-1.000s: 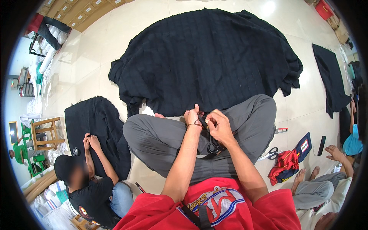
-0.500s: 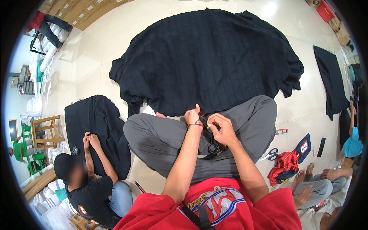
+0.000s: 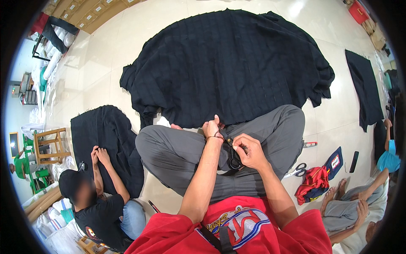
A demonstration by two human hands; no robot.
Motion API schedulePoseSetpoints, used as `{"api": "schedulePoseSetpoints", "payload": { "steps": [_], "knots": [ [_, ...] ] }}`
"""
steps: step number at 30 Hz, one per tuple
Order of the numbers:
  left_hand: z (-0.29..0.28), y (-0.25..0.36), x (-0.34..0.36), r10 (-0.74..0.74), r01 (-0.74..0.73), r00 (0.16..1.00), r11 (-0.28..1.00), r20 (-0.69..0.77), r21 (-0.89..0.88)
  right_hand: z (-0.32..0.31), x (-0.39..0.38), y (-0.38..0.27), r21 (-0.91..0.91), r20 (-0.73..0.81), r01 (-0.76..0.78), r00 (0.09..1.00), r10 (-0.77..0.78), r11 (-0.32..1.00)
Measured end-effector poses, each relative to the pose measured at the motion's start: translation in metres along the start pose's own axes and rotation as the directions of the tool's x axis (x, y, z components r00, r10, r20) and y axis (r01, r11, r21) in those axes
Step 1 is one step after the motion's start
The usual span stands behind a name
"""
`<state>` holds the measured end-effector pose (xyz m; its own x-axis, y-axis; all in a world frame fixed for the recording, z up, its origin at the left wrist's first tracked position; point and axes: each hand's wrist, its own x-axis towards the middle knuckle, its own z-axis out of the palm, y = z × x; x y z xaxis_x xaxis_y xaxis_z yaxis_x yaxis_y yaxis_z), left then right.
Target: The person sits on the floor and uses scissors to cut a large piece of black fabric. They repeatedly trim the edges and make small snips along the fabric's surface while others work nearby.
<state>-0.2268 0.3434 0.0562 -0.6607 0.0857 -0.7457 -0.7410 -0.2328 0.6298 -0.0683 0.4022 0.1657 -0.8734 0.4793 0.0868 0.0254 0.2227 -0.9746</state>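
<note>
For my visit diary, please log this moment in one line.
left hand: at near edge of black cloth | right hand: curled beside black-handled scissors | rest: other scissors on floor

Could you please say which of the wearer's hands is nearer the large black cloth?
Left: the left hand is at the cloth's near edge; the right hand is farther back, above the lap.

Wht/ylw lettering (image 3: 244, 224) on red shirt (image 3: 292, 230), wht labels (image 3: 89, 17) on brn boxes (image 3: 95, 25), wht print (image 3: 335, 161) on navy cloth (image 3: 338, 153)
</note>
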Motion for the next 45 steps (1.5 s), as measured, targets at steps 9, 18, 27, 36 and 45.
{"api": "schedulePoseSetpoints", "payload": {
  "steps": [9, 18, 27, 36, 45],
  "knots": [
    [0.000, 0.002, -0.002, -0.003, 0.003, 1.000, 1.000, -0.029, -0.025, -0.013, -0.012, -0.025, 0.005, 0.091, -0.046, 0.995, 0.045, 0.999],
    [0.001, 0.002, -0.001, -0.037, 0.038, 0.999, 0.998, -0.015, 0.040, -0.026, 0.002, -0.032, -0.042, 0.072, 0.112, 0.991, -0.109, 0.993],
    [0.002, 0.004, -0.014, 0.820, -0.623, 0.554, 0.294, 0.144, 0.725, 0.003, 0.036, 0.003, 0.450, -0.109, 0.013, 0.993, 0.040, 0.893],
    [0.066, 0.069, -0.008, 0.235, -0.500, 0.817, -0.166, 0.526, 0.850, 0.021, 0.035, -0.008, 0.338, -0.148, 0.029, 0.989, 0.022, 0.941],
    [0.082, 0.089, 0.024, 0.370, -0.662, 0.661, -0.122, 0.653, 0.739, 0.002, -0.028, -0.036, 0.388, -0.043, -0.398, 0.893, 0.448, 0.831]
  ]
}}
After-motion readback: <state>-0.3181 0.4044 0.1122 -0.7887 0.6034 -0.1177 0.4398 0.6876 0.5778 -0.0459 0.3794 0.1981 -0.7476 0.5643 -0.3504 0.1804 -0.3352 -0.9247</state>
